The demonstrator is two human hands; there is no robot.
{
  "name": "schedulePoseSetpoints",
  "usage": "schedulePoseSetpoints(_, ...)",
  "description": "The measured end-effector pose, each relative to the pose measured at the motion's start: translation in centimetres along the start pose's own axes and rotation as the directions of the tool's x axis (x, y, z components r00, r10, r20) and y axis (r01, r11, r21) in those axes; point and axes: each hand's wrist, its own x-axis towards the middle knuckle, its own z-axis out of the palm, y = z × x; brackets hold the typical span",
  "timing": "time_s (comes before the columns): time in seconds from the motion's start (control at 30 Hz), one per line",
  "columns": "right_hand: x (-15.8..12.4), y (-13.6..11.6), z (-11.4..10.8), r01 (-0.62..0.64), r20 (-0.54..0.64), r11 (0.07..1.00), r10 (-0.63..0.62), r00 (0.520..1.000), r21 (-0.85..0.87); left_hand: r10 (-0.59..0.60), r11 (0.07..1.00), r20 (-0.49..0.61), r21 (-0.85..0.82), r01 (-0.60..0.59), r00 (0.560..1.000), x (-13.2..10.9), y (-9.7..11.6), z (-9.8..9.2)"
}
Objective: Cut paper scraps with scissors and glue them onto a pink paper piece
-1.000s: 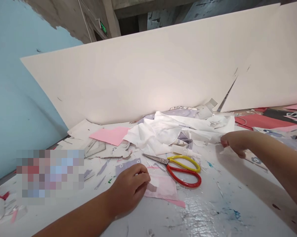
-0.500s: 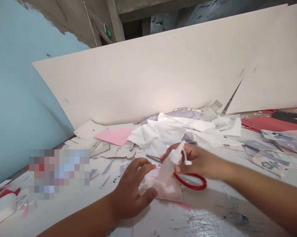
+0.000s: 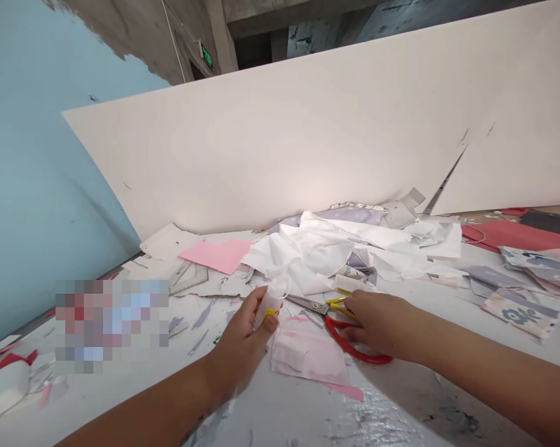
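My left hand (image 3: 243,335) is shut on a small translucent squeeze bottle (image 3: 267,308) with a yellow bit showing at its lower end. It hovers at the edge of a folded pale pink paper (image 3: 308,354). My right hand (image 3: 377,324) closes over the handles of the scissors (image 3: 354,347), which have steel blades (image 3: 308,304) and one red and one yellow loop. The hand hides most of the yellow loop. A white tube (image 3: 349,284) lies just beyond the scissors, against crumpled white tissue (image 3: 308,254).
The white, paint-stained worktable (image 3: 280,410) is strewn with paper scraps. A pink sheet (image 3: 217,256), a clear plastic set square (image 3: 189,277), floral cut pieces (image 3: 517,316) and a red sheet (image 3: 517,236) lie around. A large white board (image 3: 280,136) stands behind.
The squeeze bottle has passed from my right hand to my left. My right hand has moved down onto the scissors handles, and my view has shifted slightly.
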Motion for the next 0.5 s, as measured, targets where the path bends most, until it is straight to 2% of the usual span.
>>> schedulePoseSetpoints(0.07, 0.5, 0.5, 0.1, 0.03, 0.061, 0.999, -0.032, 0.998, 0.024, -0.01, 0.999, 0.079, -0.04, 0.013, 0.997, 0.2, 0.1, -0.1)
schedulePoseSetpoints(0.17, 1.1, 1.4, 0.1, 0.08, 0.096, 0.994, -0.087, 0.992, 0.074, 0.008, 0.989, 0.131, -0.15, 0.012, 0.991, 0.3, 0.5, 0.0)
schedulePoseSetpoints(0.27, 1.7, 2.5, -0.1, 0.117, 0.082, 0.983, -0.129, 0.988, 0.139, -0.044, 0.974, 0.123, -0.214, 0.07, 0.991, 0.3, 0.7, 0.1)
schedulePoseSetpoints(0.33, 2.2, 3.4, -0.2, 0.132, 0.092, 0.951, -0.164, 0.982, 0.28, -0.082, 0.973, 0.083, -0.207, 0.098, 0.993, 0.3, 0.8, 0.1)
schedulePoseSetpoints(0.4, 2.6, 4.3, -0.2, 0.091, 0.16, 0.837, -0.208, 0.965, 0.539, -0.077, 0.978, 0.015, -0.194, 0.079, 0.997, 0.4, 0.8, 0.0)
schedulePoseSetpoints(0.43, 2.8, 4.6, -0.2, 0.047, 0.202, 0.749, -0.238, 0.95, 0.661, -0.065, 0.981, -0.02, -0.186, 0.06, 0.998, 0.5, 0.7, 0.0)
schedulePoseSetpoints(0.5, 2.9, 5.0, -0.3, -0.015, 0.202, 0.55, -0.283, 0.938, 0.835, -0.041, 0.986, -0.068, -0.163, 0.029, 0.997, 0.7, 0.6, -0.1)
